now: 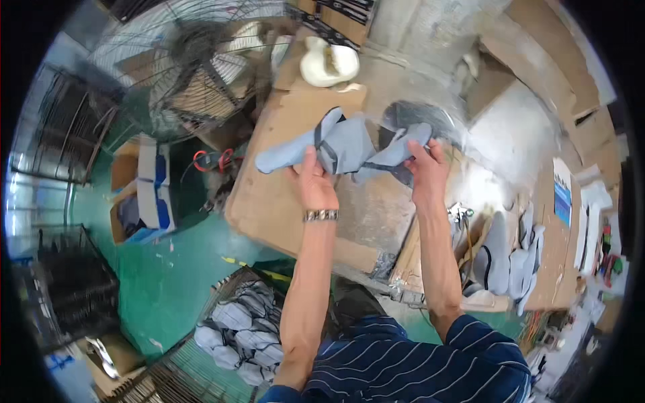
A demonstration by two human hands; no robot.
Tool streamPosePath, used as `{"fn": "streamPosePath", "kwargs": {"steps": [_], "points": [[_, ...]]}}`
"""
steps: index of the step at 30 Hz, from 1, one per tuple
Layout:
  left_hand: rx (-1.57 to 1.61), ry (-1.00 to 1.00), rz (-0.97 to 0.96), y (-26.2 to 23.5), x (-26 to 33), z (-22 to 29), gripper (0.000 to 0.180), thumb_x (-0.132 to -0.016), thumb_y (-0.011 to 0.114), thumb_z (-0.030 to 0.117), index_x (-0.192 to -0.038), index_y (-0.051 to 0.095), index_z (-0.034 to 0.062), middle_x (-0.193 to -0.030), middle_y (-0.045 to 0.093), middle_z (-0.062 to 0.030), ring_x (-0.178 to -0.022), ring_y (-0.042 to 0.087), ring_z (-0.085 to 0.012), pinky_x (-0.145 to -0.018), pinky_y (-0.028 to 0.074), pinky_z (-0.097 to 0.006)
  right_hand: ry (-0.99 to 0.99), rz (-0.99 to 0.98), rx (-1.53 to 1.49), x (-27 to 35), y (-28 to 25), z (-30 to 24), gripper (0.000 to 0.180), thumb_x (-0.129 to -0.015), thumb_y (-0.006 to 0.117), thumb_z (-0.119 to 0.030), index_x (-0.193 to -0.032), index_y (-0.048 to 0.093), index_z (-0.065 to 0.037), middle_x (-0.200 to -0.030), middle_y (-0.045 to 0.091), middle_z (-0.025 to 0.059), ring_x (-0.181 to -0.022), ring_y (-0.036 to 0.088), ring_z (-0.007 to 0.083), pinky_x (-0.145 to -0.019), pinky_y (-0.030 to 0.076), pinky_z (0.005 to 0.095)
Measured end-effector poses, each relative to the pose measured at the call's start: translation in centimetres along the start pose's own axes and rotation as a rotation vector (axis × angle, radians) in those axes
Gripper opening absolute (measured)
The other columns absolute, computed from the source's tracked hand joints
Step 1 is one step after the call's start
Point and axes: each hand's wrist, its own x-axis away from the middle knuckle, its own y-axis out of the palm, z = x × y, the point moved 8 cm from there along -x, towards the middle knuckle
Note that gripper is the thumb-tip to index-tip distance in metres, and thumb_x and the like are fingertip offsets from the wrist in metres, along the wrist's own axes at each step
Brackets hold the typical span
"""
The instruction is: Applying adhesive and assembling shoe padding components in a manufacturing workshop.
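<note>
Grey fabric shoe upper (346, 144) with dark trim held above cardboard-covered worktop (282, 195), spread between both hands. Left hand (314, 181) pinching its lower middle edge; right hand (424, 168) gripping its right end. More grey uppers (510, 258) stacked at right, well apart.

Open passage: bare brown cardboard-covered worktable (269, 201) lies free to the left of and below the left hand (314, 183); the worn grey patch between both forearms is also unobstructed. Obstructions: white rounded helmet-like object (328, 64) at the far edge; large wire-caged floor fan (195, 67) far-left; stacked grey shoe uppers (507, 258) near right, beside the right hand (426, 176).
</note>
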Motion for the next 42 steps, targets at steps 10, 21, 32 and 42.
{"fn": "streamPosePath", "kwargs": {"steps": [10,21,32,42], "points": [[0.155,0.423,0.349,-20.2,17.3,22.1,0.047,-0.095,0.071,0.006,-0.133,0.047,0.0162,-0.097,0.060,0.0020,-0.068,0.054,-0.0074,-0.054,0.043,-0.021,0.290,-0.620,0.138,22.4,16.1,6.9,0.028,-0.096,0.068,-0.007,-0.123,0.060,-0.005,-0.112,0.068,0.0059,-0.103,0.064,0.0160,-0.091,0.049,0.0362],[0.354,1.108,0.992,-49.5,42.9,35.6,0.054,-0.093,0.074,0.005,-0.138,0.045,0.0129,-0.115,0.063,-0.0017,-0.091,0.062,-0.0139,-0.077,0.050,-0.031,0.673,-1.440,0.542,56.2,30.5,31.7,0.030,-0.089,0.079,-0.017,-0.115,0.066,-0.007,-0.101,0.071,0.0014,-0.087,0.062,0.0099,-0.073,0.046,0.0259],[0.813,0.964,1.334,-74.0,42.3,16.7,0.057,-0.095,0.072,0.010,-0.142,0.041,0.0169,-0.133,0.059,-0.0079,-0.118,0.060,-0.0243,-0.097,0.050,-0.045,0.915,-1.312,0.973,63.9,20.9,60.9,0.025,-0.092,0.075,-0.016,-0.108,0.060,-0.005,-0.079,0.056,0.0004,-0.059,0.051,0.0126,-0.060,0.050,0.0311],[1.082,0.486,1.479,-81.8,38.3,6.7,0.056,-0.092,0.078,0.023,-0.135,0.046,0.0078,-0.137,0.060,-0.0143,-0.126,0.058,-0.0370,-0.105,0.044,-0.055,-0.389,-1.709,1.282,67.4,14.3,61.8,0.047,-0.089,0.068,-0.020,-0.126,0.061,0.007,-0.117,0.066,0.0258,-0.109,0.063,0.0376,-0.096,0.049,0.0437]]}}
